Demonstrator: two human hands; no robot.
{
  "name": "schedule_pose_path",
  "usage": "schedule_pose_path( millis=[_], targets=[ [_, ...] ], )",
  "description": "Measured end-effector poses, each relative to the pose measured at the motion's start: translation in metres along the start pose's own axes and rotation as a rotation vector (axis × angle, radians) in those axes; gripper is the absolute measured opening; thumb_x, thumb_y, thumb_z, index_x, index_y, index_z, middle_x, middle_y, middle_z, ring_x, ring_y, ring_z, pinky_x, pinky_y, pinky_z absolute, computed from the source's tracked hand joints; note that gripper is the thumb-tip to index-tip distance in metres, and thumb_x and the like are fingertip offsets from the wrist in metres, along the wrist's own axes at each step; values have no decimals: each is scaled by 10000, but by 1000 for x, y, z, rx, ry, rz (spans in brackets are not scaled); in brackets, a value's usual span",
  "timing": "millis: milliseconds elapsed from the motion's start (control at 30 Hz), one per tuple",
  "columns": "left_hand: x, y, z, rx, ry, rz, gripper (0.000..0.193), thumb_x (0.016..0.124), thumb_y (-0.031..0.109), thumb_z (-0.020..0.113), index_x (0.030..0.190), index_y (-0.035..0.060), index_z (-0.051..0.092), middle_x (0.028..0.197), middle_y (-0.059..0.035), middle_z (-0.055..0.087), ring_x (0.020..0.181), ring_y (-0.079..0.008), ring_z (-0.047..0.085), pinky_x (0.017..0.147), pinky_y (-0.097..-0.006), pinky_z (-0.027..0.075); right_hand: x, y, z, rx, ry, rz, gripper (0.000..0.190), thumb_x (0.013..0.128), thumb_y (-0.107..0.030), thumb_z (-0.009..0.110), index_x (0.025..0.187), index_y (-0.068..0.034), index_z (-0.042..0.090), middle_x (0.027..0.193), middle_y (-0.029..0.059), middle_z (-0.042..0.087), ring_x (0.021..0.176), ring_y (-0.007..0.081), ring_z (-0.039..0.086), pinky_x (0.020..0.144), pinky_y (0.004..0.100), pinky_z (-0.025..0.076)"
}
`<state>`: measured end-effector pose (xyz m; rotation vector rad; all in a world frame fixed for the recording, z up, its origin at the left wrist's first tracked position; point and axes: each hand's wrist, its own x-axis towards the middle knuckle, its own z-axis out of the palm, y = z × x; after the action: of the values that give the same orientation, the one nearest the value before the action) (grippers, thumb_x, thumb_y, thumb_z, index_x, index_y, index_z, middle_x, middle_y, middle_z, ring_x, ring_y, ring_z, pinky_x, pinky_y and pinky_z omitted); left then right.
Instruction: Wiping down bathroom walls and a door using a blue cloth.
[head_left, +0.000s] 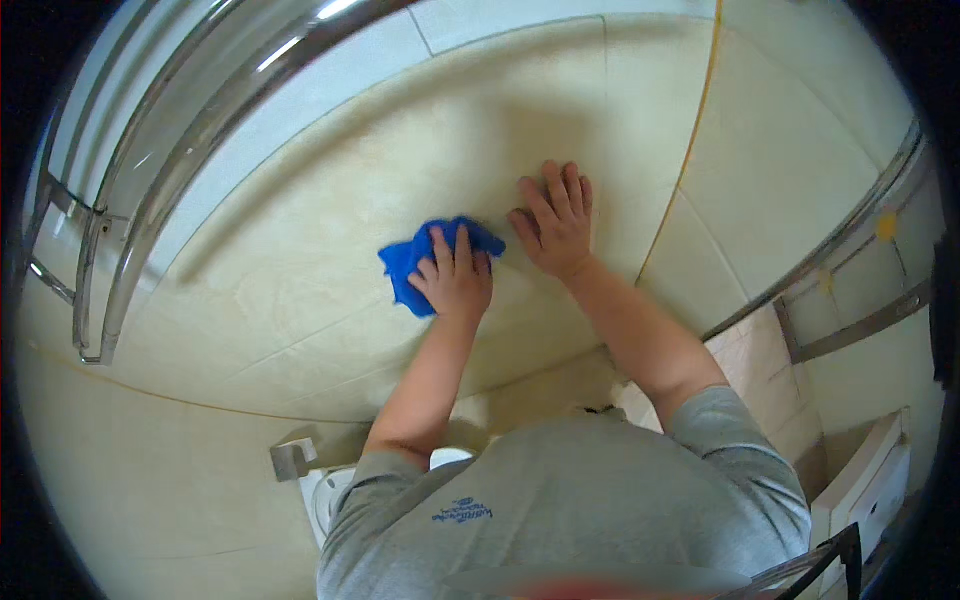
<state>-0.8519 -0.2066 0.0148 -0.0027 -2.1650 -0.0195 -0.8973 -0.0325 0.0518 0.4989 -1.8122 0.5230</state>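
Observation:
A crumpled blue cloth (411, 264) lies against the cream tiled wall (315, 225). My left hand (453, 277) presses on it, fingers spread over its right part and partly sunk in its folds. To the right, apart from the cloth, my right hand (556, 221) rests palm toward the same wall with its fingers extended. It holds nothing. A soft shadow falls on the tiles above this hand.
A chrome towel rack (202, 142) juts out at the upper left. Below it are a metal holder (292, 457) and a white fixture, partly hidden by my left sleeve. A curved metal-edged frame (817, 259) and a white cabinet (859, 480) stand at the right.

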Motion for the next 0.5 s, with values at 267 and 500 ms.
schedule_pose_path(
  millis=[267,500],
  targets=[
    [85,86,-22,78,53,217,453,843,394,561,1286,302,557,1449,-14,400,1081,-355,491,963,-741,168,-24,66,-15,-48,35,196,486,871,-288,557,1319,-105,502,1466,197,337,1353,451,262,1075,559,203],
    [-3,88,33,-24,-256,264,461,835,393,582,1290,324,549,1395,2,470,1045,-279,538,959,-718,228,-47,93,6,-103,24,95,473,879,-375,528,1313,-188,525,1446,200,361,1331,454,297,1067,597,195]
  ],
)
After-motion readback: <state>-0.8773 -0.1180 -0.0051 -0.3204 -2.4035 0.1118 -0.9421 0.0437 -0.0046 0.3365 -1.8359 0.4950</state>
